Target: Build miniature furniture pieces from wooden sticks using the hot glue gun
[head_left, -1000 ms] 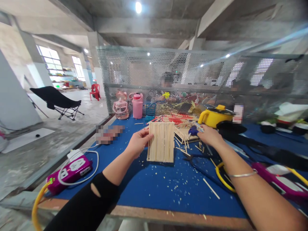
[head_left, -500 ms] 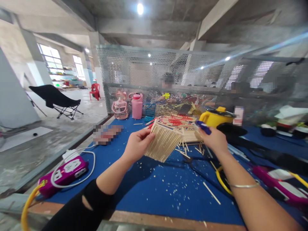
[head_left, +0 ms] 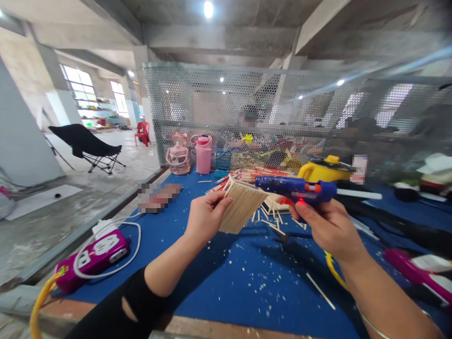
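A concrete hall (head_left: 226, 35), a perforated metal screen (head_left: 205, 106), a blue-covered table (head_left: 197, 287). Above the table the left hand (head_left: 206, 219) holds a tilted stick panel (head_left: 243, 207) — thumb and fingers clamped on its left side — while the right hand (head_left: 328, 226) wraps its fingers round a blue glue gun (head_left: 289, 187), nozzle by the panel's top. A loose stick (head_left: 320, 291) lies front right.

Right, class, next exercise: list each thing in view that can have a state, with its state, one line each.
Wooden-stick panel: raised, tilted
Hot-glue gun: red light on, white glue stick loaded
Left grip: closed on the panel
Right grip: closed around the gun
Yellow pot: lid on
Pink bottle: upright, capped
Black folding chair: unfolded
Near-left power strip: white plug inserted
Nearest ceiling light: lit
Loose wooden sticks: scattered
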A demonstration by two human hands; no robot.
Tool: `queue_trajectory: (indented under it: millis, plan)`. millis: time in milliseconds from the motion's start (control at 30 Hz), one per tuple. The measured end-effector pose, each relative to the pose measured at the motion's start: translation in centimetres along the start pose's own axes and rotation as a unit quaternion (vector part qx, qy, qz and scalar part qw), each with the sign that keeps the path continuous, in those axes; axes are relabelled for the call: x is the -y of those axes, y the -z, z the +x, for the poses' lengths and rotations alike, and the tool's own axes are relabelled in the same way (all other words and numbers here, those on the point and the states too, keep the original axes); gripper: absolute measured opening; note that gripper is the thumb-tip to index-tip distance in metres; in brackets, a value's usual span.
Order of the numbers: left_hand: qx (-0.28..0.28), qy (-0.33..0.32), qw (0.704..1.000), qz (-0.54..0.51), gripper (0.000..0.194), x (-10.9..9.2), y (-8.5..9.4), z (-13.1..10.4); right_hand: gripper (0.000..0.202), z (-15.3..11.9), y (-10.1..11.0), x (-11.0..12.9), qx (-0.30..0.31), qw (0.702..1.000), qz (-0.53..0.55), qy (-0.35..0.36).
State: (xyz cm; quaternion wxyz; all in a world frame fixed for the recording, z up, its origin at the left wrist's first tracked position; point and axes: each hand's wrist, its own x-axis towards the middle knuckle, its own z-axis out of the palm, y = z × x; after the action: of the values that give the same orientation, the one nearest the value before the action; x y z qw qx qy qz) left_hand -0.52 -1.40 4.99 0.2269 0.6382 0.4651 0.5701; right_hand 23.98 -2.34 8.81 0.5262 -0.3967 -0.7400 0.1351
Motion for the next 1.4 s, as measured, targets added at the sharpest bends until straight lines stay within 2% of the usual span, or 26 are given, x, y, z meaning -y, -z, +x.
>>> queue_trajectory:
  millis: [100,367,1000,1167,1300,1400]
  plan:
    - [0.002,0.003,1.0,0.008,0.026,0.0,0.0,-0.1,0.025,0.0,-0.3,0.4,0.03,0.997,-0.058,0.044]
    - [0.003,0.002,1.0,0.009,0.026,-0.2,0.1,-0.2,0.019,0.2,-0.5,0.6,0.037,0.985,-0.123,0.119]
    - [0.004,-0.039,0.999,0.022,0.023,-0.3,0.0,-0.1,0.021,0.2,0.0,-0.2,0.041,0.969,-0.21,0.122]
    - [0.003,-0.038,0.999,0.034,0.022,-0.4,0.1,-0.1,0.02,0.4,0.0,0.1,0.043,0.962,-0.228,0.141]
    - [0.003,-0.04,0.999,0.028,0.022,-0.4,0.1,0.0,0.029,0.4,0.1,0.6,0.051,0.956,-0.24,0.159]
    - [-0.002,-0.019,1.0,0.01,0.023,-0.1,0.1,0.2,0.028,0.5,0.2,0.2,0.045,0.962,-0.222,0.154]
